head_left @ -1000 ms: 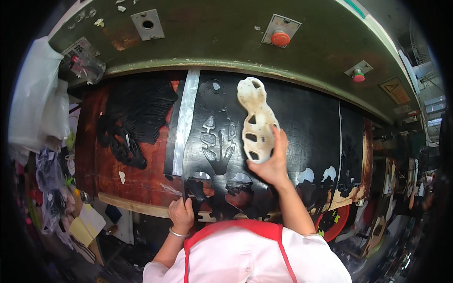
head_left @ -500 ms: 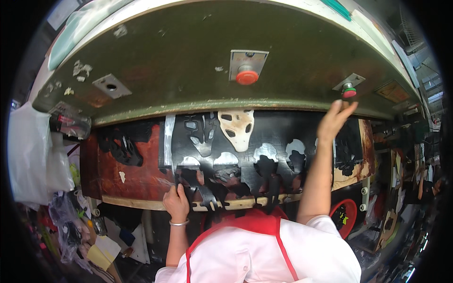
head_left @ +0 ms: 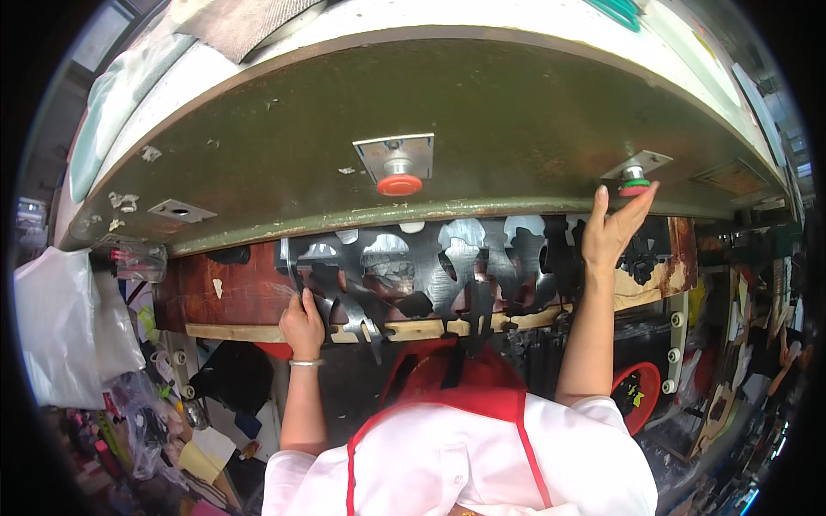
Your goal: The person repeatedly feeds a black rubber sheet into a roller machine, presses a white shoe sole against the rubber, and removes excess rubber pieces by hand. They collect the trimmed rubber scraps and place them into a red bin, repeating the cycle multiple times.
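My left hand is closed on the left end of a black sheet full of cut-out holes. Ragged strips of the sheet hang over the front edge of a reddish-brown board. My right hand is raised with thumb and fingers apart and holds nothing. Its fingertips reach a push button with a green and red head, on the right of a green machine front. Pale shapes show through the sheet's holes, and its far part is hidden below the machine front.
A red mushroom button sticks out from the middle of the machine front. Clear plastic bags hang at the left. A red bin with scraps stands under the board's right end. Black cut pieces lie at the board's right.
My right hand has gone from just below the button to touching it. The view has shifted, and the machine front now hides the cream template. My left hand keeps its hold on the sheet.
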Tool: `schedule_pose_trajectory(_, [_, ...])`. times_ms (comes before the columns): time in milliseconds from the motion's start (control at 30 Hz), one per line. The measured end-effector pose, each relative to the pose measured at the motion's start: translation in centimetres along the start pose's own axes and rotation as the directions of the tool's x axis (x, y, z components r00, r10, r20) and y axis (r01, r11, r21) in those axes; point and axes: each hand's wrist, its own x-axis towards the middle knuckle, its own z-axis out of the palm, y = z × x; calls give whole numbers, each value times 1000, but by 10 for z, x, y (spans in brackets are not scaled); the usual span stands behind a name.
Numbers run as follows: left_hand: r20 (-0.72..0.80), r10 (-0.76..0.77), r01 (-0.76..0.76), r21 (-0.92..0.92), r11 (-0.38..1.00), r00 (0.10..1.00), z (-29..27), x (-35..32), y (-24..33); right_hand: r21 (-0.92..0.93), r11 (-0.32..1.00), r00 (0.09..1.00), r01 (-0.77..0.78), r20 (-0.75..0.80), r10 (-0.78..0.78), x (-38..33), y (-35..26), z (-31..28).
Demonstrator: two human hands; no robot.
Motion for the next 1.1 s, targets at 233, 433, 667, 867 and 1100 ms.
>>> schedule_pose_trajectory(233, [-39, -64, 55, -191, 980, 997, 3, -15, -6, 130, 838, 835, -531, 248, 491, -115, 85, -40])
schedule_pose_trajectory(433, [-41, -106, 88, -311, 946, 994, -8, -54, -16, 120, 850, 812, -512, 388, 435, -155, 108, -76])
schedule_pose_trajectory(667, [106, -194, 220, -369, 903, 975, -57, -93, -21, 255, 777, 818, -575, 168, 550, -138, 76, -115])
schedule_pose_trajectory(867, [-18, 91, -84, -600, 796, 996, -54, -52, 85, 520, 750, 862, -410, 490, 131, -138, -60, -51])
schedule_pose_trajectory(1100, [142, 521, -502, -153, 851, 842, 1, -68, 178, 337, 919, 866, -207, 500, 11, -198, -88, -67])
